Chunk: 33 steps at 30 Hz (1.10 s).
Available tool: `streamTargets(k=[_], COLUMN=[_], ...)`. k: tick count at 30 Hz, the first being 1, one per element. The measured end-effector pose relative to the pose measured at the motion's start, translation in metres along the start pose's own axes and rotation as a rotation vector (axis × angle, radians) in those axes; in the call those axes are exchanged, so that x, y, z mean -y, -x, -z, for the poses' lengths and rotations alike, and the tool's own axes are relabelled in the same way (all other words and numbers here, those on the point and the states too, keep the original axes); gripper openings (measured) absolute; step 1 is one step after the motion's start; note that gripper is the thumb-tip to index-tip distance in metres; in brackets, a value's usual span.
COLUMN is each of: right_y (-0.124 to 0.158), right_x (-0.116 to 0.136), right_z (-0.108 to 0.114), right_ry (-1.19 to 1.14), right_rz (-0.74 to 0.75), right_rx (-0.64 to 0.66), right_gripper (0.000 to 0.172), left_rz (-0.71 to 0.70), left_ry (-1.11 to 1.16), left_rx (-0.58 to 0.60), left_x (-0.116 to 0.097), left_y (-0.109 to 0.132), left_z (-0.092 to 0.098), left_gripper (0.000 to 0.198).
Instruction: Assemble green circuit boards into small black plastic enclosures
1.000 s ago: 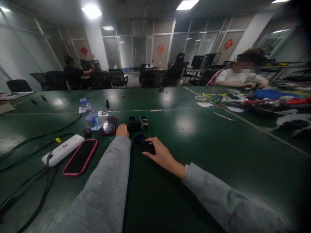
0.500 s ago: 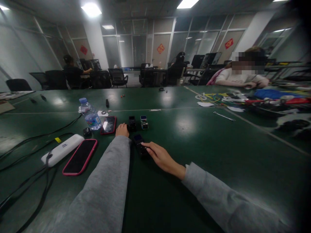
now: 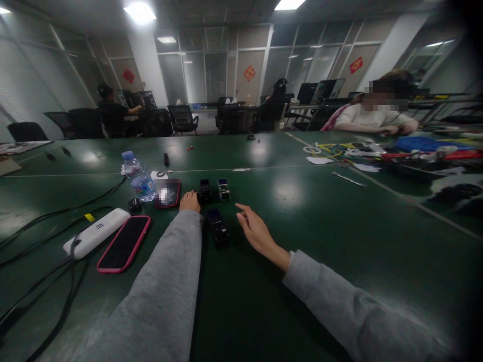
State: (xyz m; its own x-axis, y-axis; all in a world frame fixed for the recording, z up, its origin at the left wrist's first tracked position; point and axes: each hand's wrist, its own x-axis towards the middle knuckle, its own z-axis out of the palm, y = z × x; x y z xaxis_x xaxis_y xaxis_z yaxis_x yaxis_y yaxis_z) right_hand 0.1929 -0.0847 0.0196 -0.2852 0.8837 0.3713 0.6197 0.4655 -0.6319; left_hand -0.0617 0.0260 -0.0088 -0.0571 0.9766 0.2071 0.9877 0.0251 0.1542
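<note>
A black handheld device [image 3: 218, 226] with a small dark screen and buttons lies on the green table [image 3: 287, 311] between my forearms. My right hand [image 3: 258, 234] hovers just right of it, fingers apart and extended, holding nothing. My left hand [image 3: 190, 202] rests on the table beyond the device, its fingers bent down and partly hidden. It is close beside a small black box-like gadget [image 3: 204, 190]; whether it touches that gadget is unclear. A similar silvery gadget with a small screen [image 3: 223, 189] stands to the right of the black one.
On the left are a water bottle [image 3: 139, 177], a red-edged phone [image 3: 173, 195], a pink-cased phone [image 3: 124, 245], a white power bank [image 3: 97, 234] and black cables [image 3: 71, 286]. A wrench [image 3: 349, 179] and tangled wires [image 3: 335, 149] lie right. A person [image 3: 373, 118] sits across the table.
My right hand has lifted off the black handheld device and moved slightly right, uncovering its buttons. My left hand stays in place.
</note>
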Motion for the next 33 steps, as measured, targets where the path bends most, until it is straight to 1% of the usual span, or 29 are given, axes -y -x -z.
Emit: streamTargets(k=[2, 4, 7, 10, 13, 17, 33], right_y=[-0.012, -0.027, -0.049, -0.062, -0.064, -0.061, -0.060], right_x=[-0.004, -0.005, -0.006, -0.010, -0.016, -0.020, -0.022], right_z=[-0.004, -0.010, -0.022, -0.032, -0.037, -0.038, -0.038], right_ry=[0.131, 0.282, 0.436, 0.500, 0.518, 0.498, 0.495], right_rz=[0.058, 0.108, 0.103, 0.081, 0.077, 0.075, 0.086], right_rx=[-0.060, -0.086, -0.086, -0.053, -0.025, -0.023, -0.029], right_gripper=[0.044, 0.045, 0.047, 0.050, 0.051, 0.051, 0.051], left_rz=[0.004, 0.014, 0.015, 0.004, 0.006, 0.006, 0.002], left_ry=[0.000, -0.003, -0.004, 0.005, 0.013, 0.012, -0.018], left_rx=[-0.007, 0.001, 0.019, 0.006, -0.010, 0.000, 0.013], left_x=[0.000, -0.001, -0.001, -0.001, -0.002, -0.002, -0.003], left_y=[0.000, 0.001, 0.001, 0.002, 0.003, 0.003, 0.004], left_z=[0.001, 0.001, 0.002, 0.002, 0.001, 0.001, 0.003], left_gripper=[0.044, 0.044, 0.043, 0.043, 0.043, 0.044, 0.044])
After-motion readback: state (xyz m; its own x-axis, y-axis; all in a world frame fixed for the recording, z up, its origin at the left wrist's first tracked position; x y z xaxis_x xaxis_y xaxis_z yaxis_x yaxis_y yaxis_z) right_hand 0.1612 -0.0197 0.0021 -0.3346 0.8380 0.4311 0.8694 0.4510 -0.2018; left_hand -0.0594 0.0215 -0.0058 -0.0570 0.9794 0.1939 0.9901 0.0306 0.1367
